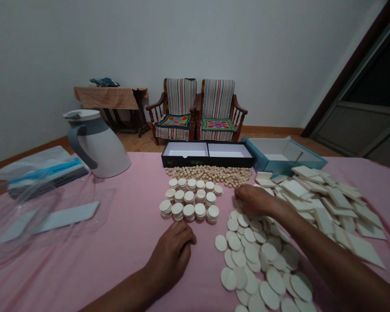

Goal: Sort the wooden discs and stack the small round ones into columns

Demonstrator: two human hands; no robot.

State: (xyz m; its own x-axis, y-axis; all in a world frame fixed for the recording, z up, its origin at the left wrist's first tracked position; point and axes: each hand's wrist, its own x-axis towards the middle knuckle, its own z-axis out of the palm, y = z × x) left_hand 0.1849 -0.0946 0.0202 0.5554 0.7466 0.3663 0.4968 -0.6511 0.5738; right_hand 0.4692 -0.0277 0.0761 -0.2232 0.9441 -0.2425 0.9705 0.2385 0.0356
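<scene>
My left hand rests on the pink cloth with its fingers curled in, just in front of short stacks of pale round discs; nothing shows in it. These stacks stand in three rows. To the right, my right hand reaches over the far end of a loose pile of pale discs. Its fingers point down and are bent together; whatever lies between them is hidden. Small round wooden beads are spread behind the stacks, close to the right fingertips.
A black box with two compartments and a blue box stand at the far edge. Pale rectangular tiles are heaped right. At left are a white jug, clear plastic packaging and a blue-and-grey carton.
</scene>
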